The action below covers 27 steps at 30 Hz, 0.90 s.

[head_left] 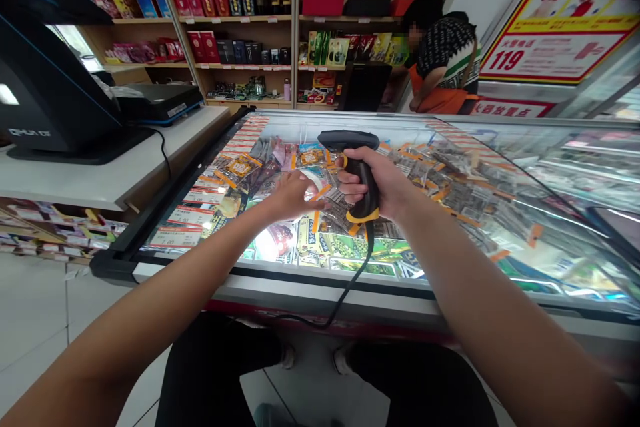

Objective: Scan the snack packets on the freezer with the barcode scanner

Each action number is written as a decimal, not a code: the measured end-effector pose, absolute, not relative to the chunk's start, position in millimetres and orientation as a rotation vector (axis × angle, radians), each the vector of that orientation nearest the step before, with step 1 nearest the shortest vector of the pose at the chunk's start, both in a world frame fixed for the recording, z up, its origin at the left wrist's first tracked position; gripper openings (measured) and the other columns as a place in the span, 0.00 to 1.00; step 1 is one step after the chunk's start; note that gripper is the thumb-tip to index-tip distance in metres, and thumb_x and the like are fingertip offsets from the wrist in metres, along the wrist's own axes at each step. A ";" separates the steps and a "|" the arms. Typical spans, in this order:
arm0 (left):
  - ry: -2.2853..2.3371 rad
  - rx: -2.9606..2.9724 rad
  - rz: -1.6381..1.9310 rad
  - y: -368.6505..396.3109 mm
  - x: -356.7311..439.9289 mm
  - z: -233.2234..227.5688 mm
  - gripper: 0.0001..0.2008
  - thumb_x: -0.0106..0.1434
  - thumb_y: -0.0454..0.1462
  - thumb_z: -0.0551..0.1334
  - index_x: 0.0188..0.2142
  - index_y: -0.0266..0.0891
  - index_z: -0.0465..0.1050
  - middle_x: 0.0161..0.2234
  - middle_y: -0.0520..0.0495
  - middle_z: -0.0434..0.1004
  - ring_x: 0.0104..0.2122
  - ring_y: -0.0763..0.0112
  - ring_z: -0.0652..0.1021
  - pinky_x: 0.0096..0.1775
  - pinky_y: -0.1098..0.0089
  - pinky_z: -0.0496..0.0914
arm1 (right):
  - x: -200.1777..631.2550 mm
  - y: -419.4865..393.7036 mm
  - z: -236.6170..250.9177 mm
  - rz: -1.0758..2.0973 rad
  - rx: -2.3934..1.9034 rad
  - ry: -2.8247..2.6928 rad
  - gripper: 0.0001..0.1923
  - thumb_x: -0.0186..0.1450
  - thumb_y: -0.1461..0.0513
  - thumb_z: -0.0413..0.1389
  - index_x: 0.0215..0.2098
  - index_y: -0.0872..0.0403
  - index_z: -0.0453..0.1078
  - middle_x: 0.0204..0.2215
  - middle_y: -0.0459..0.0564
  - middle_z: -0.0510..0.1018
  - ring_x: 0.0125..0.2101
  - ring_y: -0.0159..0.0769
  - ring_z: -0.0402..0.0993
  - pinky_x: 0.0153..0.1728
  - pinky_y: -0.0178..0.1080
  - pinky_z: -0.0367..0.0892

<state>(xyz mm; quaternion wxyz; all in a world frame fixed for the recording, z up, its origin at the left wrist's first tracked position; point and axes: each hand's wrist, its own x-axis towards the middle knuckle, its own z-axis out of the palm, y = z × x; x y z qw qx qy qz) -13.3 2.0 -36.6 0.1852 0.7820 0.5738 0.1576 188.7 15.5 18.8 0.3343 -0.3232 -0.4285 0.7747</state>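
Note:
My right hand (377, 177) is wrapped round the grip of a black and yellow barcode scanner (367, 193), its head level above the glass top of a chest freezer (340, 288). A black cable (353, 280) runs down from the grip past the freezer's front edge. To its left, my left hand (290, 197) reaches over the packs with thumb and fingers apart, apparently holding nothing. Small clear packs with orange edges lie around both hands, one pack (237, 168) at the left and many packs (450, 177) spread to the right. Green packages (350, 247) show below the glass.
At left a counter (85, 180) carries a checkout screen (55, 67) and a flat black device (155, 103). Price labels (190, 217) line the freezer's left side. Behind stand shelves (240, 18) of bottles and boxes. A person (445, 60) bends at the back right near a poster (545, 27).

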 end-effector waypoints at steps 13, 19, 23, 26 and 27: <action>1.406 1.319 1.359 30.6 -79.8 -15.8 0.14 0.62 0.37 0.68 0.48 0.43 0.74 0.36 0.49 0.77 0.32 0.71 0.75 0.36 0.69 0.70 | 199.7 15.5 19.4 2.055 -0.950 -1.504 0.13 0.66 0.54 0.62 0.34 0.53 0.66 0.19 0.39 0.63 0.15 0.23 0.52 0.15 0.30 0.56; 1.493 1.237 1.535 37.8 -91.4 -16.6 0.17 0.60 0.37 0.67 0.49 0.44 0.75 0.35 0.50 0.76 0.29 0.73 0.71 0.31 0.74 0.63 | 198.1 15.1 14.1 2.041 -1.002 -1.605 0.15 0.66 0.52 0.62 0.33 0.52 0.65 0.19 0.40 0.62 0.15 0.24 0.53 0.15 0.31 0.55; 1.527 1.242 1.526 36.2 -94.2 -18.0 0.17 0.58 0.38 0.68 0.48 0.45 0.76 0.36 0.49 0.77 0.30 0.71 0.72 0.30 0.73 0.63 | 197.8 14.6 14.1 2.044 -0.983 -1.658 0.15 0.68 0.53 0.61 0.32 0.52 0.64 0.19 0.40 0.62 0.15 0.25 0.53 0.15 0.31 0.54; 1.526 1.252 1.524 36.0 -92.2 -16.8 0.15 0.59 0.38 0.68 0.47 0.45 0.75 0.34 0.49 0.76 0.30 0.71 0.71 0.30 0.73 0.63 | 197.3 13.7 14.5 2.027 -0.978 -1.672 0.15 0.67 0.53 0.61 0.31 0.52 0.63 0.18 0.40 0.62 0.15 0.25 0.52 0.15 0.31 0.53; 1.525 1.259 1.520 36.2 -91.1 -16.3 0.14 0.60 0.38 0.67 0.47 0.45 0.75 0.34 0.49 0.76 0.30 0.71 0.71 0.30 0.72 0.63 | 197.1 13.5 14.4 2.020 -0.977 -1.671 0.15 0.67 0.53 0.61 0.31 0.52 0.63 0.19 0.40 0.62 0.15 0.25 0.52 0.15 0.32 0.53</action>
